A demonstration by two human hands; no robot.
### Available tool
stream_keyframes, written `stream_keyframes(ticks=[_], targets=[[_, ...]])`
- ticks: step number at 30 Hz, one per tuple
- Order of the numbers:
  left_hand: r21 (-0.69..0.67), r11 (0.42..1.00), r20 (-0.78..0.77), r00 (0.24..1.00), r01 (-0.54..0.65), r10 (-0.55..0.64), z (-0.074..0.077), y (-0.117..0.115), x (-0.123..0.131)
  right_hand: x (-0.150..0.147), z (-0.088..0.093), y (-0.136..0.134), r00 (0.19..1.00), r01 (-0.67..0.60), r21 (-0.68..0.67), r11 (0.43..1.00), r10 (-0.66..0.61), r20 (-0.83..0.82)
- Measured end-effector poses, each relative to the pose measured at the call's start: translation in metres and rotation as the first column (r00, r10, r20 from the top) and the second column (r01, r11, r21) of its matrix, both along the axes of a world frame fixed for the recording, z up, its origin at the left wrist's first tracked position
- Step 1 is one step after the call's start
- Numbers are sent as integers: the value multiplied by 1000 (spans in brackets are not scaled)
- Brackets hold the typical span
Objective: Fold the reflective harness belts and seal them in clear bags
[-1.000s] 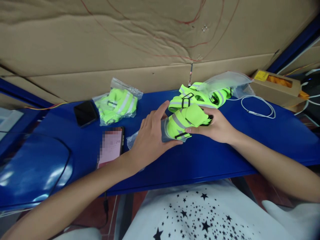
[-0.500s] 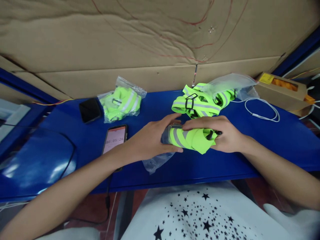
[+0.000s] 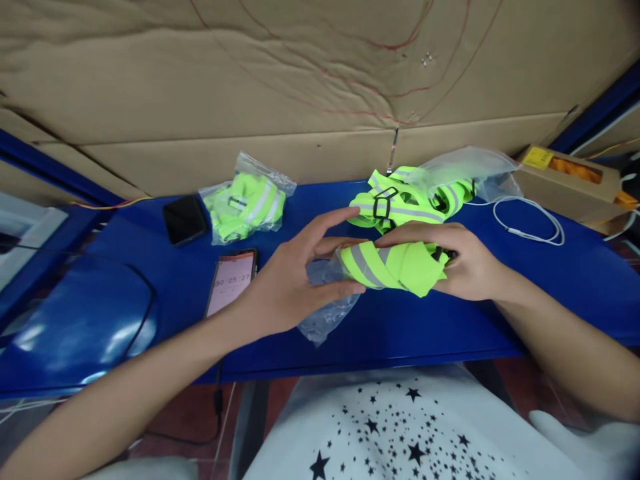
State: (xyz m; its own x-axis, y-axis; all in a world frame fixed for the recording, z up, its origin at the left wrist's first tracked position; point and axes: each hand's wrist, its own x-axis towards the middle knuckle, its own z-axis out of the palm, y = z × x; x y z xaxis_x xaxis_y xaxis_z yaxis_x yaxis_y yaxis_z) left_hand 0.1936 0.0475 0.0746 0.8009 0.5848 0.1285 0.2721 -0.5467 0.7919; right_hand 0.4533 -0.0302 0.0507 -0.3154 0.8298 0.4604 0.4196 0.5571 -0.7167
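Note:
My right hand is closed around a folded neon-yellow reflective strap vest with grey stripes; a bit of black buckle shows by its fingers. The vest's left end sits at the mouth of a clear plastic bag. My left hand holds the bag around that mouth, index finger raised and thumb along the near side. How far the vest lies inside is partly hidden by the fingers. Just behind the hands is a loose pile of similar reflective straps with a black buckle.
A bagged reflective vest lies at the back left, beside a black phone. A second phone shows a timer, near my left forearm. At right are a white cable, another plastic bag and a cardboard box.
My left fingers have spread wider, and the index finger has lifted away from the bag. The folded vest has shifted slightly right with my right hand, showing more of the bag.

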Motion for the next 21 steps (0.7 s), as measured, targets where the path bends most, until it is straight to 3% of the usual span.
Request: stream_keyframes(ticks=[3, 8, 14, 21], targets=[[15, 998, 2, 999, -54, 54, 0, 4, 1, -5, -4, 0, 1000, 6, -33, 999, -6, 14], [38, 998, 16, 999, -50, 49, -5, 3, 3, -13, -13, 2, 999, -3, 76, 997, -1, 53], [86, 996, 51, 999, -24, 19, -8, 3, -4, -5, -4, 2, 998, -38, 161, 986, 29, 58], [109, 993, 34, 998, -53, 50, -12, -2, 2, -2, -2, 2, 994, -42, 84, 996, 34, 101]])
